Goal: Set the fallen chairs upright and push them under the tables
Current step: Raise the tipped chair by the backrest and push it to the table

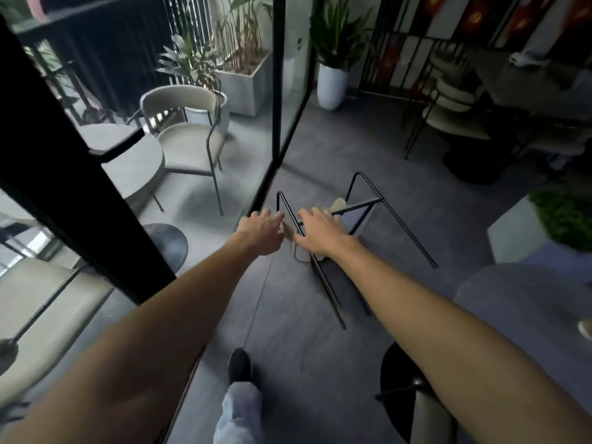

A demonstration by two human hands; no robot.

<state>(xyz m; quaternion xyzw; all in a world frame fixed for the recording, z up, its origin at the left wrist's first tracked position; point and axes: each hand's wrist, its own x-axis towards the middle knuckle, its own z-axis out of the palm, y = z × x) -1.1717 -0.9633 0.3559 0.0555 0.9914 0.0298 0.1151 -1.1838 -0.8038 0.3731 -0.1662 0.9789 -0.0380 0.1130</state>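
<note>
Head view showed both hands, left hand [261, 230] and right hand [320, 232], open and grasping nothing. Fallen chair [349, 219] lay at frame centre, legs pointing toward the viewer, right hand nearer.

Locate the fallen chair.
The fallen chair lies legs-up on the floor at centre, beside the glass wall, under both reaching hands.

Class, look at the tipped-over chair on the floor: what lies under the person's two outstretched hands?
Under the left hand and right hand lie the fallen chair's black leg loop and pale seat edge. The hands cover the rest of the seat, so any contact or grip is hidden.
</note>
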